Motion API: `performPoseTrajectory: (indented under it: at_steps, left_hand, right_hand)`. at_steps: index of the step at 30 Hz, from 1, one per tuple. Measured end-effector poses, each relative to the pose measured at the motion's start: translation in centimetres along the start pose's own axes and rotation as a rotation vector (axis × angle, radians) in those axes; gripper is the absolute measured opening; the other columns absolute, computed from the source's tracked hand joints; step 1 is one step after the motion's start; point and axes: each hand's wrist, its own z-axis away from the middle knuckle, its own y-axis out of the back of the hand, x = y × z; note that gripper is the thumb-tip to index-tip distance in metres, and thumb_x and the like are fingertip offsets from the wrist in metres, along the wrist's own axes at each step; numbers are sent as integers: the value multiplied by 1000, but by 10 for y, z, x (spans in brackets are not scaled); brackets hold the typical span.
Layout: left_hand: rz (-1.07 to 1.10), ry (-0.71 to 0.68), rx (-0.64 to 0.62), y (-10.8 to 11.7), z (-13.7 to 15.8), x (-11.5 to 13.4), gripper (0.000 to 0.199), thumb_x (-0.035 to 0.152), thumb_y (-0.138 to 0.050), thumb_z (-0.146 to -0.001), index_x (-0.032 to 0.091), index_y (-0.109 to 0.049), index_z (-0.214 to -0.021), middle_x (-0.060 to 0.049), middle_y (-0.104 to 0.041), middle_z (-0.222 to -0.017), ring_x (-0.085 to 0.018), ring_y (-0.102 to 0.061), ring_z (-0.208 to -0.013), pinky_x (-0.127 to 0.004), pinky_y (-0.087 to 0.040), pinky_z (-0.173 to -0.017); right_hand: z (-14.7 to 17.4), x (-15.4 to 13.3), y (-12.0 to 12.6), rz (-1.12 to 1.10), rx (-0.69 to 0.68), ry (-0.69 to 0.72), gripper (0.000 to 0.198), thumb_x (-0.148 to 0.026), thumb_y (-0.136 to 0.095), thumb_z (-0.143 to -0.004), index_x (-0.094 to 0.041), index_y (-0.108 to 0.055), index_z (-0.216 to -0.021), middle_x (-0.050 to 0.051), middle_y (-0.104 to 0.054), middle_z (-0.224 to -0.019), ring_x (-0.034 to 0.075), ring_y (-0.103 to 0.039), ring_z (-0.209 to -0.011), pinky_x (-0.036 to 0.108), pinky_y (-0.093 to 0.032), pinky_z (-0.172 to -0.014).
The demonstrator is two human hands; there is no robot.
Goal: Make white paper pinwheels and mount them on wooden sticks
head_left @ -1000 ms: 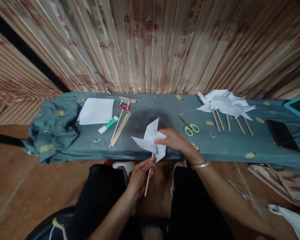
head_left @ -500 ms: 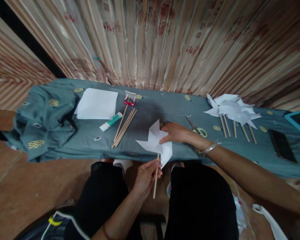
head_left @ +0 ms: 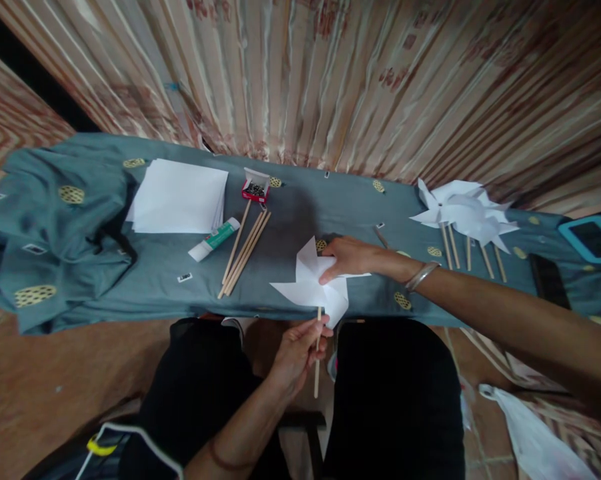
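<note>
Bunched cloth (head_left: pixel 73 227) fills the left end of the bench (head_left: pixel 155 280). Open stretch between the loose sticks (head_left: pixel 247 253) and the pinwheel (head_left: pixel 307 287), more room behind it to the back edge. Left hand (head_left: pixel 300 350) is out past the front edge, between the knees (head_left: pixel 200 373), pinching the pinwheel's thin handle (head_left: pixel 317 380). Right hand (head_left: pixel 353 257) pinches the paper near its middle, thumb in front, other fingertips partly hidden. Room again between right wrist and pinwheel pile (head_left: pixel 465 210).

Pinwheel: white paper, pointed blades, one aiming left, one up; at the front edge, lower blade dipping past it. Can't tell if it touches the cloth. Handle runs down, nearly upright in view.

Surface: grey-green cloth, yellow pineapple prints. Left to right: paper stack (head_left: pixel 180 197), green-and-white glue stick (head_left: pixel 214 240), loose sticks, red box (head_left: pixel 255 190) of small metal bits, scissors (head_left: pixel 381 237) mostly hidden by the right arm, pinwheel pile, black phone (head_left: pixel 547 280), blue-framed tablet (head_left: pixel 593 239). Patterned curtain (head_left: pixel 290 80) behind, brown floor (head_left: pixel 65 387) below, white bag (head_left: pixel 535 433) lower right.
</note>
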Motion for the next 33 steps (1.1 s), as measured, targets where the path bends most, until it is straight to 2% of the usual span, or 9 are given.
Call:
performPoseTrajectory:
  at_steps: [5,15,20,27,33]
  left_hand:
    - [-19,-18,-14,-1,0,2,47,43,-89,-48,11,-76,-80,-1,-61,-60,-4,-45,-47,-20,-31,-45]
    - [-87,-26,-53,-2,-5,6,46,50,-86,-48,10,-73,-68,-1,-60,-57,-7,-49,-43,-22,-35,-44]
    - [-73,5,-58,-2,-5,8,45,49,-86,-49,11,-73,-69,-1,-61,-58,-8,-51,-45,-22,-38,-45]
    - [-64,28,-79,1,-8,6,44,49,-86,-50,11,-73,-67,0,-60,-57,-8,-50,-44,-23,-38,-45]
    - [-36,59,-76,1,-9,3,45,48,-86,-51,10,-73,-72,0,-62,-58,-7,-50,-43,-22,-38,-46]
  right_hand:
    - [-3,2,2,-45,-36,-10,37,-52,-75,-65,-16,-70,-75,2,-64,-64,17,-57,-60,26,-32,-52]
    - [-6,-1,7,-39,-112,-26,36,-50,-74,-67,-16,-71,-79,2,-67,-70,16,-59,-64,25,-34,-53]
    - [-8,-1,9,-17,-141,-23,37,-52,-73,-67,-16,-71,-76,1,-64,-67,14,-56,-62,25,-34,-53]
    - [-9,-6,10,-11,-153,-41,28,-44,-74,-69,-17,-70,-73,-1,-62,-65,14,-56,-61,24,-34,-53]
    - [-11,-3,9,-11,-153,-49,34,-49,-75,-66,-17,-69,-71,-1,-60,-63,13,-53,-59,24,-32,-51]
